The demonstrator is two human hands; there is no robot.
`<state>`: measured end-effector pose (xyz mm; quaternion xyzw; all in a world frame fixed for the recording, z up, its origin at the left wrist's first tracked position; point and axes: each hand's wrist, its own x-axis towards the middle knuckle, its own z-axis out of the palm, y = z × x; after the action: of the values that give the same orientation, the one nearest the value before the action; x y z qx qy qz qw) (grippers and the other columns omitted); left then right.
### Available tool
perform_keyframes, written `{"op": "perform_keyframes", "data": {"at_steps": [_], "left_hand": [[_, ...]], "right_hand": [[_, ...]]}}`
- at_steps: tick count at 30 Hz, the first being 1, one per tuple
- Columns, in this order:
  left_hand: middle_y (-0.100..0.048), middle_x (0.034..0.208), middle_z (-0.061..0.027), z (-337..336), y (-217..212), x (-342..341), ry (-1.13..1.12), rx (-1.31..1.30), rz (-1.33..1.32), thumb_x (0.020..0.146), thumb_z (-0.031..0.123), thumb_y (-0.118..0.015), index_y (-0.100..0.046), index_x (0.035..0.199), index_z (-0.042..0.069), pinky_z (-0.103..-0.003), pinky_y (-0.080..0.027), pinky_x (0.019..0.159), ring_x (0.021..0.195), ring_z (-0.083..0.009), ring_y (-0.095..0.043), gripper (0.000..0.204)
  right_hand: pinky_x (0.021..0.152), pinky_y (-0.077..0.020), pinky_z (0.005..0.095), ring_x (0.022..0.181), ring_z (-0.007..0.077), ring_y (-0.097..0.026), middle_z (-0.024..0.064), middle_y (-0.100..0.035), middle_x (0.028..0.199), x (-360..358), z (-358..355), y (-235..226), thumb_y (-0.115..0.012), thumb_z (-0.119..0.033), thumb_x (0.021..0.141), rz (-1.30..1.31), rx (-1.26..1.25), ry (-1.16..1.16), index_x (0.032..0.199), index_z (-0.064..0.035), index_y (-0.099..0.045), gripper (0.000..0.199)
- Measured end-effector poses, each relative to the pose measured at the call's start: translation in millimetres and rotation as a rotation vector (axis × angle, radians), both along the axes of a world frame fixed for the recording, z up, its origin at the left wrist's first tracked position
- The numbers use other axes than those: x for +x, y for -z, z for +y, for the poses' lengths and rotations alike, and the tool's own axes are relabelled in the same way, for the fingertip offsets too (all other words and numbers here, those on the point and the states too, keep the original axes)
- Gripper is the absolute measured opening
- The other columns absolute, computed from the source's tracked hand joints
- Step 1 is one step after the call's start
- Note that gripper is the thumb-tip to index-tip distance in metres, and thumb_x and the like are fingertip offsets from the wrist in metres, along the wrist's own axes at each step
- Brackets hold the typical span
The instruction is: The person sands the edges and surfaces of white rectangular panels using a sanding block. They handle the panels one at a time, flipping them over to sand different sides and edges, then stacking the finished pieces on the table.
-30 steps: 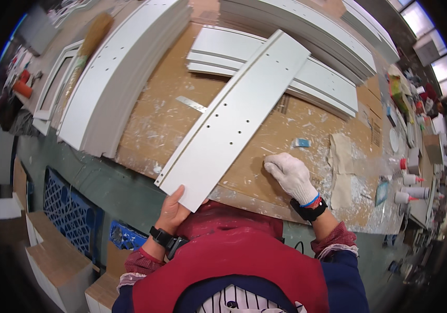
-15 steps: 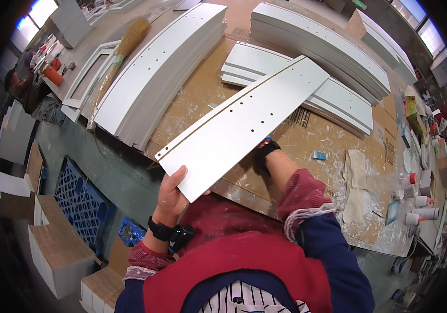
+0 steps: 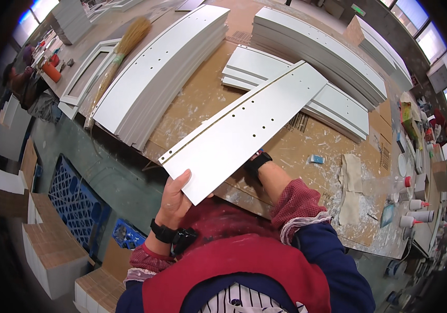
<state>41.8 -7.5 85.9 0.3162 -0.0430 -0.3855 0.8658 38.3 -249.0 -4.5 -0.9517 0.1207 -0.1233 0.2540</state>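
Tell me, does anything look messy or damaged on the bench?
The cardboard covering the bench is smeared with white splotches, thickest near the rags at the right. The white panel in both hands shows no damage.

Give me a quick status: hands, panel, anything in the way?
Left hand grips white panel at near corner. Right hand under panel, hidden; wrist shows. Panel stacks lie beyond on table.

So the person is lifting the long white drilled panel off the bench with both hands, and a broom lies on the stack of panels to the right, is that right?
Not quite. The broom lies to the left, beside the left stack of white panels, as the head view shows. The rest holds: the left hand grips the near end of the long white drilled panel, and the right hand, hidden beneath it, supports it above the bench.
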Motion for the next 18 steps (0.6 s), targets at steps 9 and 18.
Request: {"op": "perform_keyframes", "data": {"at_steps": [9,18], "left_hand": [[-0.053,0.12,-0.0217,-0.7,13.4,-6.1,0.029,0.011,0.057,0.092,0.016,-0.051,-0.032,0.133,-0.002,-0.047,-0.06,0.066,0.097,-0.0343,-0.063,0.049],[-0.054,0.12,-0.0214,5.0,22.3,-1.7,0.029,0.045,0.018,0.091,0.018,-0.053,-0.031,0.133,-0.003,-0.045,-0.06,0.066,0.097,-0.0331,-0.063,0.052]], "right_hand": [[0.089,-0.0452,0.0401,0.103,0.0308,-0.058,0.0133,-0.061,0.115,-12.9,11.1,16.8,-0.05,-0.039,0.087,0.021,-0.027,-0.04,0.115,-0.0112,-0.06,0.041],[0.085,-0.045,0.0393,0.105,0.027,-0.055,0.0121,-0.057,0.116,-46.6,29.9,-90.0,-0.044,-0.017,0.089,0.489,-0.21,-0.127,0.117,-0.0064,-0.055,0.032]]}}
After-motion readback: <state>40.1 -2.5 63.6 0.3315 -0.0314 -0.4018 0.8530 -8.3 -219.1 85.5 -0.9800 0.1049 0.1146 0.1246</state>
